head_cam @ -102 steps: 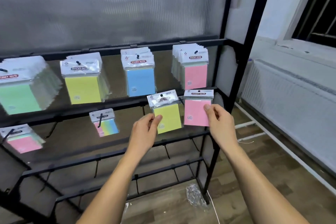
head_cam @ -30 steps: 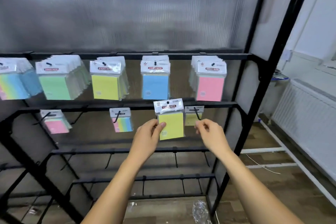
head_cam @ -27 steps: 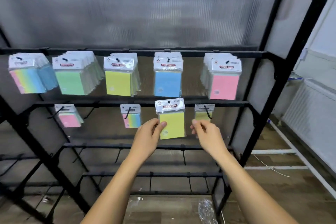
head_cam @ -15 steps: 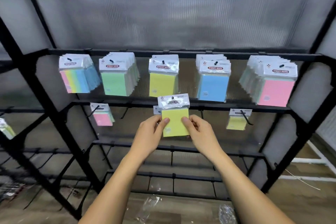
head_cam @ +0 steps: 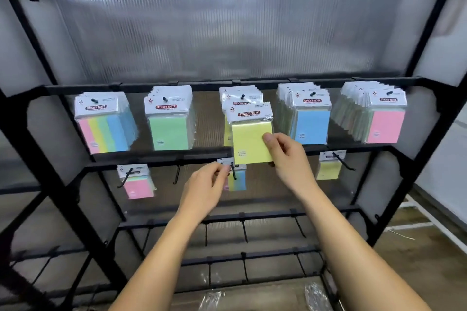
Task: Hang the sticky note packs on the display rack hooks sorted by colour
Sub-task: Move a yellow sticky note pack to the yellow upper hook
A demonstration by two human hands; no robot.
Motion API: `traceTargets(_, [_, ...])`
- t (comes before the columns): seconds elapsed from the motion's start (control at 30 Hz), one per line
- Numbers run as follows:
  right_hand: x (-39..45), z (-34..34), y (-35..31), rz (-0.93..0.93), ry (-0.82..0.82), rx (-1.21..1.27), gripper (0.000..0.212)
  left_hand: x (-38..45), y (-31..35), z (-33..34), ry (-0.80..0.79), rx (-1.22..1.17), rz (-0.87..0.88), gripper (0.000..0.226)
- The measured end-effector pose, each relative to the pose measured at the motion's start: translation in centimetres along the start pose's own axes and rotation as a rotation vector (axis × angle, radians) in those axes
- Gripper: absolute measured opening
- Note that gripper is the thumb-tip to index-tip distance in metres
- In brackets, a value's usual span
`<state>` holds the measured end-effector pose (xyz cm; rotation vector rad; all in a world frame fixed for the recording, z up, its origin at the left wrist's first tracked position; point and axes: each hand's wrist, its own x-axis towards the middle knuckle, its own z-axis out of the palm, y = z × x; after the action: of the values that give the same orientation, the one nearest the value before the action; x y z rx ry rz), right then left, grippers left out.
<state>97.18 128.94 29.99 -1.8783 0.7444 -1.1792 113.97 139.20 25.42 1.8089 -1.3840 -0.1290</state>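
Observation:
My right hand (head_cam: 288,159) pinches the right edge of a yellow sticky note pack (head_cam: 249,141) and holds it up in front of the yellow stack (head_cam: 241,98), which hangs on the middle hook of the rack's top row. The pack's header overlaps that stack and hides most of it. Lower down, my left hand (head_cam: 204,189) has its fingertips pinched at the header of a multicolour pack (head_cam: 238,180) that hangs on a second-row hook.
The top row also carries multicolour (head_cam: 103,126), green (head_cam: 169,126), blue (head_cam: 309,124) and pink (head_cam: 384,124) stacks. On the second row hang a pink-fronted pack (head_cam: 137,184) and a pale yellow pack (head_cam: 328,169). Bare hooks (head_cam: 243,231) line the lower bars.
My left hand let go of the yellow pack and dropped to the multicolour pack. My right hand took the yellow pack and raised it to the top-row yellow stack. The view panned left.

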Motion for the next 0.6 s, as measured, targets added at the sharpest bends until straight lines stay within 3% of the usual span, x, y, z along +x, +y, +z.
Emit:
traceTargets(0.1, [1.1, 0.4, -1.7, -0.009, 0.035, -0.021, 0.043, 0.4, -0.6, -0.3, -0.018, 0.115, -0.002, 0.024])
traceTargets(0.6, [2.8, 1.5, -1.3, 0.124, 0.035, -0.032, 0.049, 1.5, -3.0, 0.5, -0.092, 0.068, 0.013, 0.031])
